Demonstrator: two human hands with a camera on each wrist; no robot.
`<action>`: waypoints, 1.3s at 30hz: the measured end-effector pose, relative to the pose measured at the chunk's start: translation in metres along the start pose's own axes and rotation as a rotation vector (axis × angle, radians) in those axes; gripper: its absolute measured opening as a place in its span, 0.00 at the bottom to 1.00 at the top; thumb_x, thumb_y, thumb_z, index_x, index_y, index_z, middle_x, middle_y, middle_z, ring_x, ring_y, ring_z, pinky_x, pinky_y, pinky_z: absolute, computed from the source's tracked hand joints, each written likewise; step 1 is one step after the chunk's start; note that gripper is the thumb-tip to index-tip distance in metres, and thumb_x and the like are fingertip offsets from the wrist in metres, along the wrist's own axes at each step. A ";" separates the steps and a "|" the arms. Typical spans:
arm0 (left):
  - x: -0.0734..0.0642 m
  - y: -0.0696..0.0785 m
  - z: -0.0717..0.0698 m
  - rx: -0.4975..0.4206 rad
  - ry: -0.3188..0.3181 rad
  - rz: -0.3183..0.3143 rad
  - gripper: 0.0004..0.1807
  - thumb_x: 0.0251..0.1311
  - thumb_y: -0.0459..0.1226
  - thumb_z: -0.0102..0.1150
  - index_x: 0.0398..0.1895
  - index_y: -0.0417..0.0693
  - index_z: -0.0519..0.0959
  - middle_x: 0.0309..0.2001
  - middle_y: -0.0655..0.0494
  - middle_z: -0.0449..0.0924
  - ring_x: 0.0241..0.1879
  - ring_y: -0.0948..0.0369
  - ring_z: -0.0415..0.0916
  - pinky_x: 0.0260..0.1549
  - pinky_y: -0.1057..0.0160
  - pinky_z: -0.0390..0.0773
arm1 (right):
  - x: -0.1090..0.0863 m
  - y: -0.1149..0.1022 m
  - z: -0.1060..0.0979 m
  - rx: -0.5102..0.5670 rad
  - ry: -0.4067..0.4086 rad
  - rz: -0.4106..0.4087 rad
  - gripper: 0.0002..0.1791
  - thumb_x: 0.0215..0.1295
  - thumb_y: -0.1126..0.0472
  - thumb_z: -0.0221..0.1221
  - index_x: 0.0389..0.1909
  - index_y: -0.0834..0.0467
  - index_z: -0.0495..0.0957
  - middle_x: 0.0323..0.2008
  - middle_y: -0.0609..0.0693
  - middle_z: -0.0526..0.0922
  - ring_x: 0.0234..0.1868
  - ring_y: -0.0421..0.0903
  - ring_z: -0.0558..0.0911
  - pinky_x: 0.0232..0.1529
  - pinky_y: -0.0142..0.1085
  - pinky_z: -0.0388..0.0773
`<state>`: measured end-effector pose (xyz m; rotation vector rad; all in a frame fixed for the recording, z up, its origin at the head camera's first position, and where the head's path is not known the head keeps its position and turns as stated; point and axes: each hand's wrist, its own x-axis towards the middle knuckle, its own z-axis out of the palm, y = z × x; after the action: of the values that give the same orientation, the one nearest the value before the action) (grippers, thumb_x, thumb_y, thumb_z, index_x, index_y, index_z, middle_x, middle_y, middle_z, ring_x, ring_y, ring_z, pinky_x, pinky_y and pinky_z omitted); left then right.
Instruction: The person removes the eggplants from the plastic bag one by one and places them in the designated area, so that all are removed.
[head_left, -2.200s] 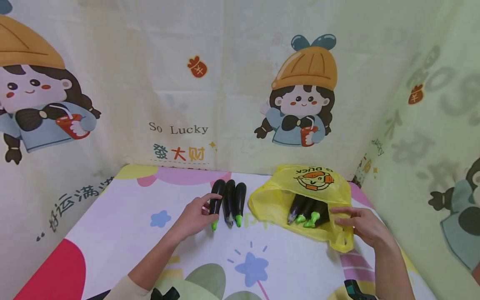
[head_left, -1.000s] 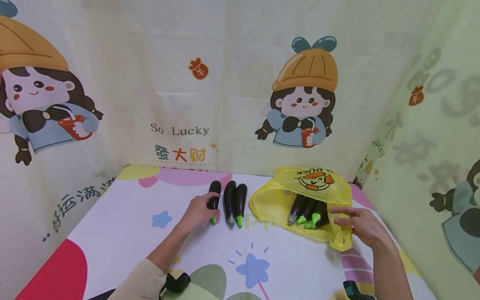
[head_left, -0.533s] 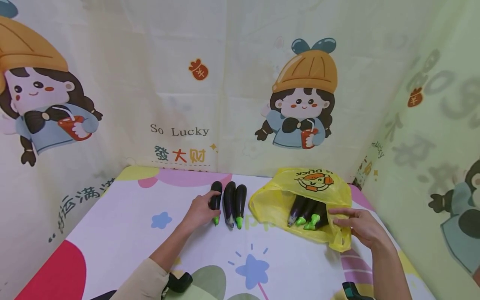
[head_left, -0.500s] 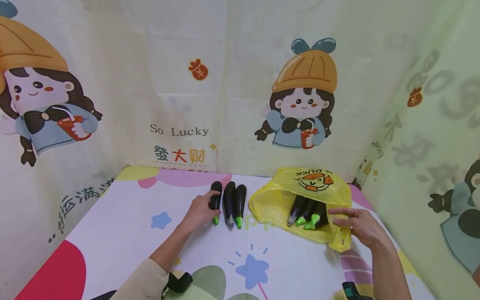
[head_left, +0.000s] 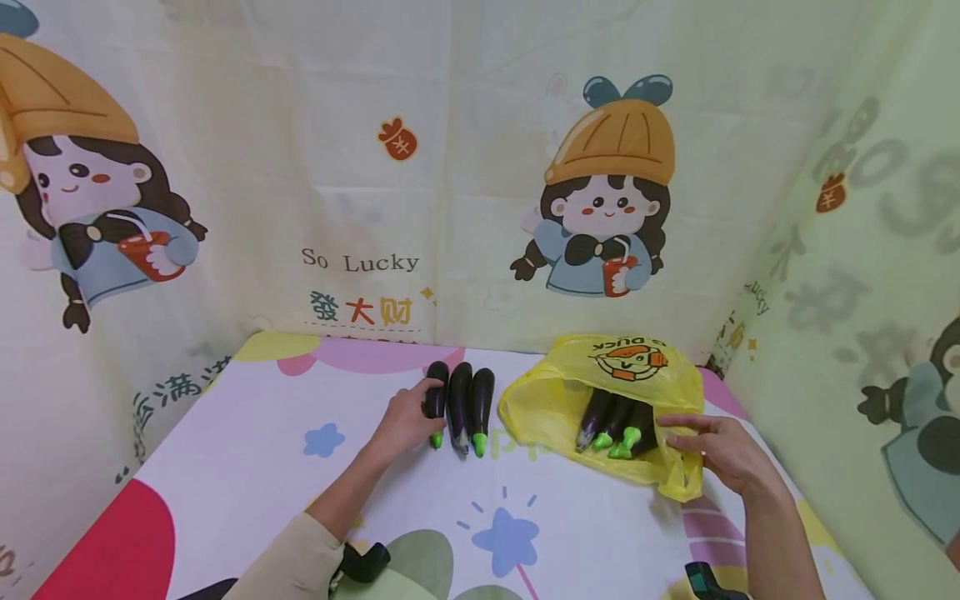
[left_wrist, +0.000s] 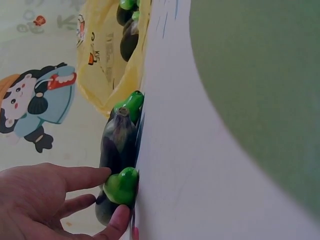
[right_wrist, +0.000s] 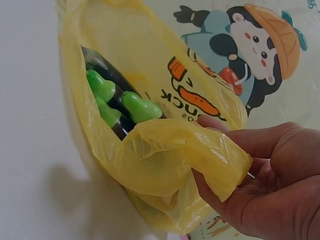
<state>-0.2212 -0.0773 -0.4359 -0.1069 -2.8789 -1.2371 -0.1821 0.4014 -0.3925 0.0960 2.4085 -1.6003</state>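
My left hand pinches a dark eggplant with a green stem, thumb on one side and fingers on the other. It is the leftmost of a row of three. Right beside it lie the middle eggplant, with a greyish stem end, and the right-hand eggplant, with a green stem. My right hand grips the edge of a yellow plastic bag, which lies on its side with its mouth spread. Inside are several eggplants, stem ends toward the opening; their far ends are hidden by the bag.
The table has a white cloth with coloured prints, including a blue star. A printed backdrop rises behind the table and along both sides. Between the eggplant row and the bag is a narrow strip of cloth.
The left hand first shifted its eggplant left, away from the other two, then brought it back right, close beside them. The right hand and the bag have hardly moved.
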 end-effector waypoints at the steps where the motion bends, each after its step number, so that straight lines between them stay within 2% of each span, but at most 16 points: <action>1: 0.000 0.000 0.000 -0.001 0.001 0.000 0.34 0.58 0.35 0.73 0.70 0.50 0.75 0.47 0.39 0.77 0.44 0.49 0.71 0.34 0.58 0.74 | 0.000 0.000 0.000 0.003 -0.002 -0.002 0.20 0.69 0.61 0.67 0.60 0.62 0.83 0.54 0.43 0.82 0.46 0.38 0.84 0.47 0.39 0.86; 6: 0.000 0.001 0.001 -0.007 0.001 0.002 0.33 0.58 0.35 0.73 0.69 0.49 0.75 0.48 0.38 0.76 0.43 0.50 0.71 0.33 0.58 0.74 | -0.001 0.000 0.000 0.013 -0.006 -0.004 0.20 0.69 0.62 0.66 0.60 0.63 0.83 0.52 0.41 0.82 0.46 0.38 0.84 0.46 0.40 0.86; 13: -0.001 0.000 0.000 -0.013 -0.004 -0.003 0.33 0.60 0.36 0.72 0.70 0.51 0.75 0.46 0.40 0.73 0.40 0.51 0.69 0.30 0.59 0.71 | 0.000 0.001 -0.001 0.013 -0.006 0.002 0.21 0.69 0.62 0.67 0.61 0.63 0.83 0.53 0.41 0.82 0.46 0.37 0.84 0.47 0.40 0.86; 16: -0.002 0.000 0.000 -0.010 -0.002 -0.005 0.33 0.61 0.37 0.72 0.70 0.51 0.75 0.48 0.38 0.72 0.41 0.50 0.69 0.32 0.58 0.72 | 0.001 0.001 0.000 0.007 -0.006 0.002 0.21 0.69 0.61 0.67 0.61 0.63 0.83 0.53 0.42 0.82 0.46 0.37 0.84 0.47 0.39 0.86; 21: -0.002 0.001 -0.002 0.003 0.017 -0.015 0.34 0.61 0.38 0.72 0.72 0.51 0.74 0.53 0.36 0.71 0.43 0.49 0.70 0.34 0.57 0.74 | 0.001 0.001 0.000 -0.003 -0.003 0.006 0.21 0.69 0.61 0.67 0.61 0.63 0.83 0.53 0.41 0.82 0.46 0.37 0.84 0.47 0.39 0.86; 25: -0.003 0.007 -0.004 0.019 0.054 -0.014 0.33 0.61 0.38 0.71 0.72 0.52 0.74 0.52 0.38 0.69 0.44 0.49 0.68 0.34 0.56 0.72 | 0.001 0.001 0.001 -0.007 0.000 0.011 0.22 0.69 0.61 0.67 0.61 0.63 0.83 0.53 0.41 0.83 0.46 0.37 0.84 0.47 0.38 0.86; 28: -0.004 0.013 -0.004 0.025 0.093 0.015 0.31 0.62 0.37 0.71 0.69 0.52 0.76 0.50 0.40 0.69 0.46 0.49 0.68 0.37 0.56 0.74 | 0.001 0.000 0.001 -0.015 0.002 0.015 0.23 0.69 0.61 0.67 0.62 0.64 0.82 0.54 0.42 0.83 0.47 0.37 0.84 0.47 0.38 0.86; 32: -0.006 0.024 -0.002 -0.021 0.131 0.089 0.24 0.63 0.35 0.69 0.63 0.49 0.80 0.47 0.42 0.72 0.45 0.51 0.70 0.39 0.56 0.77 | 0.002 0.000 0.001 -0.024 0.008 0.021 0.23 0.69 0.60 0.67 0.62 0.64 0.81 0.55 0.44 0.83 0.47 0.37 0.84 0.47 0.38 0.86; 36: -0.006 0.036 0.003 -0.066 0.107 0.147 0.18 0.62 0.33 0.68 0.56 0.48 0.84 0.44 0.46 0.76 0.41 0.55 0.71 0.38 0.59 0.78 | 0.001 -0.001 0.002 -0.021 0.011 0.022 0.22 0.69 0.61 0.67 0.62 0.64 0.82 0.54 0.42 0.83 0.46 0.37 0.84 0.47 0.38 0.86; 39: -0.004 0.044 0.010 -0.060 0.068 0.176 0.17 0.62 0.32 0.68 0.55 0.48 0.84 0.43 0.48 0.78 0.40 0.57 0.72 0.39 0.61 0.79 | 0.001 -0.001 0.002 -0.013 0.006 0.018 0.22 0.69 0.61 0.67 0.61 0.64 0.82 0.53 0.41 0.82 0.46 0.37 0.84 0.47 0.38 0.86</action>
<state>-0.2138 -0.0401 -0.4114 -0.3050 -2.7082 -1.2684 -0.1828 0.3988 -0.3928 0.1198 2.4151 -1.5789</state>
